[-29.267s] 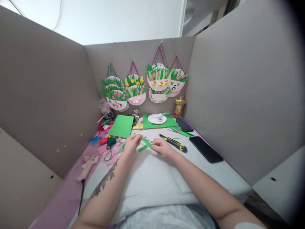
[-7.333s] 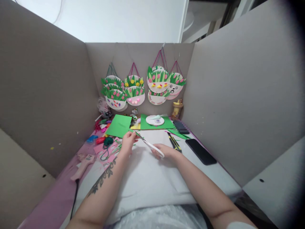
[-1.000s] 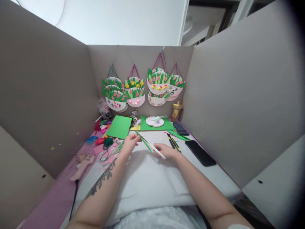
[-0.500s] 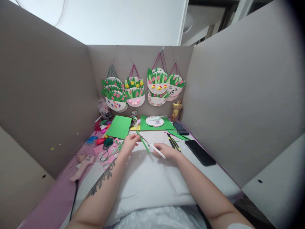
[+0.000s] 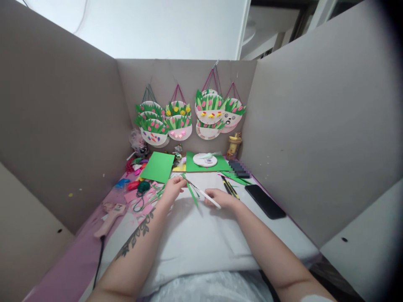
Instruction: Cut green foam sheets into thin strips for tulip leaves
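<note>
My left hand point(image 5: 175, 187) pinches a piece of green paper point(image 5: 192, 195) near the middle of the white-covered table point(image 5: 201, 243). A narrow green strip of it hangs down to the right of my fingers. My right hand point(image 5: 220, 198) is closed on white-handled scissors point(image 5: 213, 200), whose blades point up and left to the green paper beside my left fingertips. The fingers inside the far handle are partly hidden.
Green sheets point(image 5: 159, 167), pink scraps point(image 5: 132, 196) and dark green yarn point(image 5: 143, 187) lie left. A pink glue gun point(image 5: 111, 219) sits further left. Cutters point(image 5: 230, 187) and a black phone point(image 5: 265, 201) lie right. Paper plate baskets point(image 5: 210, 110) hang behind.
The green strip has swung slightly and hangs a little lower. Both hands keep nearly the same positions, and the view has shifted very slightly.
</note>
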Tool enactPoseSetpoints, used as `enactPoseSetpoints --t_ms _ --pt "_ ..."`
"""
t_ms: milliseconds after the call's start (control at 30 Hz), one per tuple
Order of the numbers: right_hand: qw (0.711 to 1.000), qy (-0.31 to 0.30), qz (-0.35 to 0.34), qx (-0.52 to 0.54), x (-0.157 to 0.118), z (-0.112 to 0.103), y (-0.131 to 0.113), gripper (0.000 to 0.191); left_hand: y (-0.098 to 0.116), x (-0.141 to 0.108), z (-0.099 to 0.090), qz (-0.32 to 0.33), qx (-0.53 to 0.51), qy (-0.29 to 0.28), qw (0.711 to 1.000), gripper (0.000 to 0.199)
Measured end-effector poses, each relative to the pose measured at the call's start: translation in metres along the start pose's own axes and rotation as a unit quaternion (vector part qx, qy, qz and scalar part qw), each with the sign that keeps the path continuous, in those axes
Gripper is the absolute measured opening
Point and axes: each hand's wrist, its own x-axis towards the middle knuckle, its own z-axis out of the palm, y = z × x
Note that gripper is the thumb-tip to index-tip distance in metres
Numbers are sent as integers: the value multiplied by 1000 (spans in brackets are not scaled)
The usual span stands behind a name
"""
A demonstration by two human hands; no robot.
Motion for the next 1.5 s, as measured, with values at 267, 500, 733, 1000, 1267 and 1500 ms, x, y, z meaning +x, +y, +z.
enactPoseSetpoints --t_ms 267,500,733,1000,1267,1500 --pt "999 35 8 -39 2 0 1 12 -3 1 -2 -2 -4 -2 1000 18" --pt "965 209 61 -145 14 -1 13 24 -9 5 -3 -17 -19 6 1000 25" --pt "950 257 35 -173 17 0 16 26 -10 5 1 -10 -28 2 1000 26" --pt "983 176 -40 -33 20 23 -8 31 -22 4 16 10 -58 -61 996 23" --pt "981 107 -75 141 19 33 -13 42 -24 3 21 24 -93 -85 992 25" --pt "973 107 -52 198 19 33 -11 39 -17 -2 24 24 -98 -97 990 27"
